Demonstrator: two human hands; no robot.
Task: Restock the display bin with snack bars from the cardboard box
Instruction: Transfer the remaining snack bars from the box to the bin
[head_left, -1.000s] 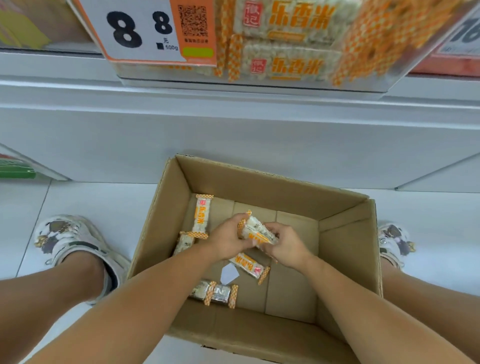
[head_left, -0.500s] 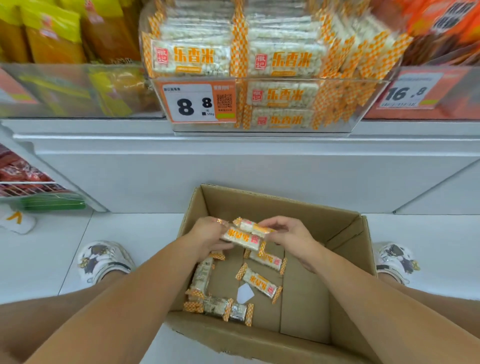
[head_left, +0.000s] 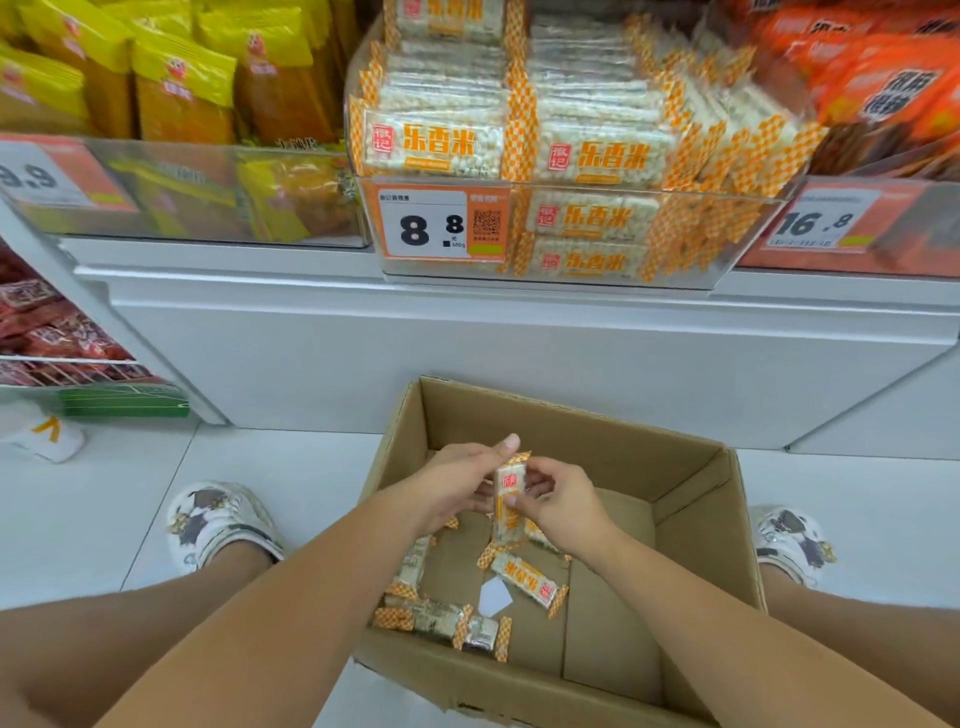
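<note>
An open cardboard box (head_left: 691, 488) stands on the floor between my feet. Several snack bars (head_left: 527, 577) in white wrappers with orange checked ends lie on its bottom. Above the box, my left hand (head_left: 457, 486) and my right hand (head_left: 563, 501) together hold a small stack of snack bars (head_left: 509, 499) upright, fingers curled round it from both sides. On the shelf above sits the clear display bin (head_left: 571, 234), piled with the same bars behind an 8.8 price tag.
Bins of yellow packets (head_left: 182, 88) and orange packets (head_left: 883, 88) flank the display bin. A white shelf front (head_left: 467, 338) runs below them. A lower wire rack with red packets (head_left: 47, 332) is at the left. My shoes (head_left: 218, 519) stand on the white floor.
Both hands have lifted the bars up out of the box bottom and turned them from flat to upright. My view has tilted upward, showing more of the shelf.
</note>
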